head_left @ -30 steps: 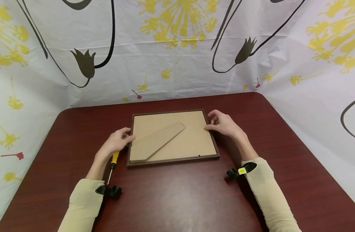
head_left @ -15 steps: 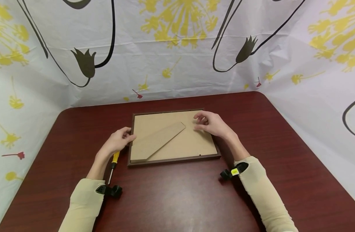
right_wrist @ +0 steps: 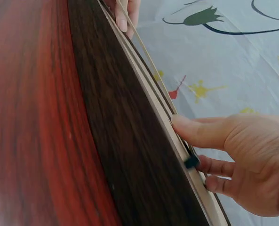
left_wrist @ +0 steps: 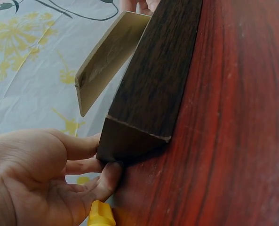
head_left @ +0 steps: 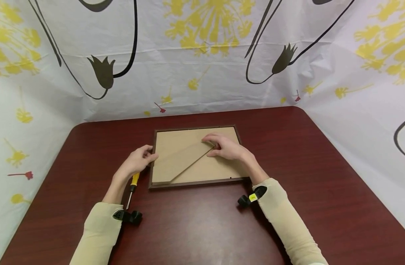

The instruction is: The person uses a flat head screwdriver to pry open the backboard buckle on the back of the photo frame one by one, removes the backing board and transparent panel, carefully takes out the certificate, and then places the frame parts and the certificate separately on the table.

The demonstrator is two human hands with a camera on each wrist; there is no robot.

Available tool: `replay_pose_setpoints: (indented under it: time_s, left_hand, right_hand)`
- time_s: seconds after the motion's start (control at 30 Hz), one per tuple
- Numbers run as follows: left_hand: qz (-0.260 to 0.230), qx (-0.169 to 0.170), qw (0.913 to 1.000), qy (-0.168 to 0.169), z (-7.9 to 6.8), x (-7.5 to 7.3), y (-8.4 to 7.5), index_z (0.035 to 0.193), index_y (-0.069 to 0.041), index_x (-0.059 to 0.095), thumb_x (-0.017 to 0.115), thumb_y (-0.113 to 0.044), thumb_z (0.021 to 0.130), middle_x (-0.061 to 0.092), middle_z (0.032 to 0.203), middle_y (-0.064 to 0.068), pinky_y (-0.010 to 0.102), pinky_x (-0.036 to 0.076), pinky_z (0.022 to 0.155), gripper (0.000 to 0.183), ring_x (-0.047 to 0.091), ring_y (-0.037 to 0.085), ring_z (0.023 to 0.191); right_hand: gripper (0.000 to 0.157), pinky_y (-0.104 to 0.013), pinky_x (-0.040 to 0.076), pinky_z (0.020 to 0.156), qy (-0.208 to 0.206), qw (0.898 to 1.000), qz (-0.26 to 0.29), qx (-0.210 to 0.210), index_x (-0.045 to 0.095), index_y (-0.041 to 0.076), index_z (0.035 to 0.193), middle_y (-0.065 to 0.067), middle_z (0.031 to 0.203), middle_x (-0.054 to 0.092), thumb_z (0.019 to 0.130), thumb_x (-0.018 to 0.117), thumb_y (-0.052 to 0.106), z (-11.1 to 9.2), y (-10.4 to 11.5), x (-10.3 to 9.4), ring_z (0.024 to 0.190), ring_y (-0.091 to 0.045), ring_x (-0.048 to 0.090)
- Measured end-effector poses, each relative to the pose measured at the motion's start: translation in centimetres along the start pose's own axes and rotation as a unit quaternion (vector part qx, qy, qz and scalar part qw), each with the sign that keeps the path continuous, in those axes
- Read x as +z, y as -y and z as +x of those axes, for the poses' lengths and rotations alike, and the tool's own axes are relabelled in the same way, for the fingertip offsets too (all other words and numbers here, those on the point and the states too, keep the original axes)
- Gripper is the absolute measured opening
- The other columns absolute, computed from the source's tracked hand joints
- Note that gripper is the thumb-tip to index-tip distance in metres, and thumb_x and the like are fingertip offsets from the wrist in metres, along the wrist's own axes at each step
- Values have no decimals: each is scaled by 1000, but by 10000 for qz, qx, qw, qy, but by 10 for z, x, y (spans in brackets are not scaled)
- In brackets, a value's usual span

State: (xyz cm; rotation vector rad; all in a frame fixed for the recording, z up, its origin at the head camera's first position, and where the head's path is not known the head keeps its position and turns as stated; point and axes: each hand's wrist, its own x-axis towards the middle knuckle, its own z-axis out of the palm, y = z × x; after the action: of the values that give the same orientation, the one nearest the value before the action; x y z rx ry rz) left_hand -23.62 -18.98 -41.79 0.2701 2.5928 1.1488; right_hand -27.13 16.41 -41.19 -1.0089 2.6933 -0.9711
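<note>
A brown picture frame lies face down on the table, its tan backing board showing. A flat tan easel stand runs diagonally across the back; in the left wrist view its wide end juts away from the frame. My left hand grips the frame's left side, thumb on the upper edge and fingers around the corner, as the left wrist view shows. At the stand's narrow end, my right hand has its thumb and curled fingers on either side, holding it. The right hand covers part of that end.
A screwdriver with a yellow handle lies left of the frame, partly behind the left hand. The dark red table reaches back to a white patterned sheet hung behind it and at the sides.
My right hand has left the frame's right edge and moved left over the backing board to the stand's narrow end. The left hand keeps its grip on the frame.
</note>
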Motion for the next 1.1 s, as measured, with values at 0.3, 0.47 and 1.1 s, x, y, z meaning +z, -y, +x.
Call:
replay_pose_setpoints:
  time_s: [0.3,0.47,1.1]
  left_hand:
    - [-19,33,10000,-27,1,1,-1,150,8,35,53,-28,107,55,120,24,41,47,81,59,58,32,99]
    - [-27,15,10000,-14,0,3,-1,150,8,35,53,-28,107,56,118,22,39,46,80,59,57,31,98]
    - [76,0,9999,-102,0,3,-3,149,9,35,54,-27,107,56,113,20,38,45,77,58,56,29,94]
  right_hand:
    - [45,-39,43,96,110,9981,-552,-235,64,5,134,-13,134,55,91,76,10,9,1,2,113,-24,54]
    - [42,-40,41,104,145,9960,-806,-364,65,8,133,-11,132,55,92,74,12,10,0,3,121,-24,54]
    - [41,-42,41,104,-21,9943,-854,-631,65,7,132,-12,131,55,92,72,9,0,-8,-18,120,-26,54]
